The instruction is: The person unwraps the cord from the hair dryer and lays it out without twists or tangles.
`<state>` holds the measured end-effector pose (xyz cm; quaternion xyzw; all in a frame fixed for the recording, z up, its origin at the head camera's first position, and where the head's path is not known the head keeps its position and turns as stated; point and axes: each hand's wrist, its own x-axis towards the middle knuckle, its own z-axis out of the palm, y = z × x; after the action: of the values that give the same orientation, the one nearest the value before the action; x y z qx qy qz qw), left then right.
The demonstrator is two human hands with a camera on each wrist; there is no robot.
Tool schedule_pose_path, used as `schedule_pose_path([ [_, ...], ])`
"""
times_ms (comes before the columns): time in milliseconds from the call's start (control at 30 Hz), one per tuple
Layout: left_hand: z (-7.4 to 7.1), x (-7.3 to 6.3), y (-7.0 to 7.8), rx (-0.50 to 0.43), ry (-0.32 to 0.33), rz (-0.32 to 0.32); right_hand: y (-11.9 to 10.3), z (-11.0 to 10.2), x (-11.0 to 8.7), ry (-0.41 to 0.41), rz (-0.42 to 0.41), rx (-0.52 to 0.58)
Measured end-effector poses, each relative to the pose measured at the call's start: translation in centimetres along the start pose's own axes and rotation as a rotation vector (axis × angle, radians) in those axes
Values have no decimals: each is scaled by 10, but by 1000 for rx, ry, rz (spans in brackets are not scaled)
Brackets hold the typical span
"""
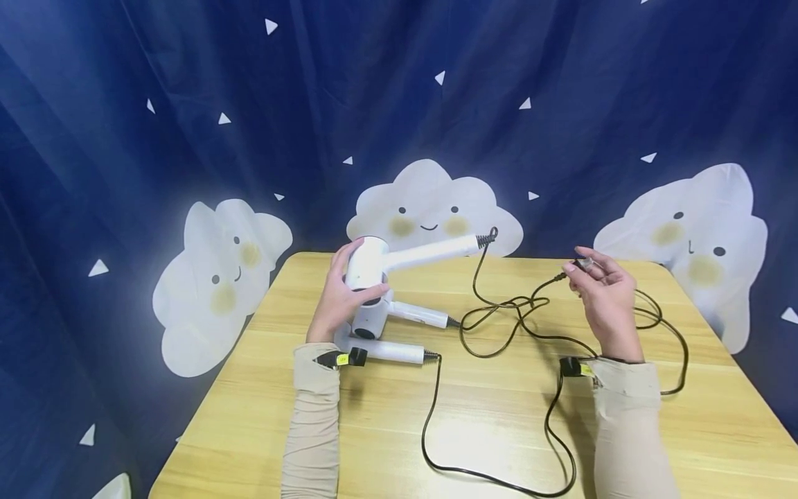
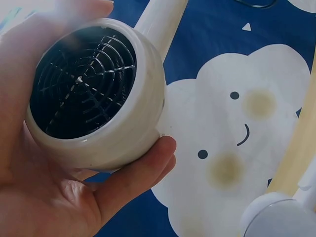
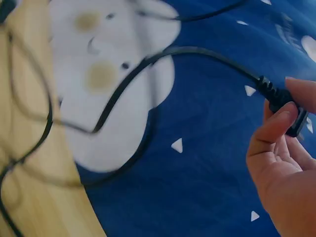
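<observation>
My left hand [image 1: 337,298] grips a white hair dryer [image 1: 430,254] round its barrel-shaped head, with the handle pointing right and tilted up. In the left wrist view the dark round grille [image 2: 81,81] faces the camera, and the thumb and fingers wrap the white housing [image 2: 148,98]. Between thumb and fingers, my right hand [image 1: 607,305] pinches a black plug [image 3: 291,116] above the right side of the table. A black cord [image 3: 197,49] runs from the plug toward tangled loops. Behind the left wrist and below the held dryer lie two more white hair dryers, a middle one [image 1: 418,314] and a nearer one [image 1: 393,351].
The wooden table [image 1: 374,430] carries overlapping black cord loops [image 1: 492,355] between the hands. Another cord [image 1: 492,477] curves along the front from the nearer dryer toward the right wrist. A blue curtain [image 1: 399,83] with cloud prints hangs behind the table's far edge.
</observation>
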<state>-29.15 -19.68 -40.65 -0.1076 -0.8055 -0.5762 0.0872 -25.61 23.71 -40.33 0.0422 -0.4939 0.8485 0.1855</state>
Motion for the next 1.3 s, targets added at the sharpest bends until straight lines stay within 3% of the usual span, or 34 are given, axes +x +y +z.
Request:
schedule_pose_path([
  [233,-3,3,-7,24,40,-16,-19,-19,-1,-225,31,375],
  [333,-6,4,-12,31,69,-30,-26,-27,-2,-298,44,453],
  [500,-15,8,-21,9,124,-60,-43,-38,-5,-350,72,482],
  [700,-27,20,-25,18,155,-104,-77,-53,-10,-470,98,675],
  [900,-39,37,-30,66,141,-156,-112,-73,-20,-404,65,524],
  [1100,-48,57,-42,128,109,-184,-126,-116,-29,-483,129,416],
  [1200,-51,65,-50,155,85,-204,-125,-138,-34,-425,159,150],
  [1300,-51,72,-58,160,55,-230,-122,-154,-39,-274,226,-352],
])
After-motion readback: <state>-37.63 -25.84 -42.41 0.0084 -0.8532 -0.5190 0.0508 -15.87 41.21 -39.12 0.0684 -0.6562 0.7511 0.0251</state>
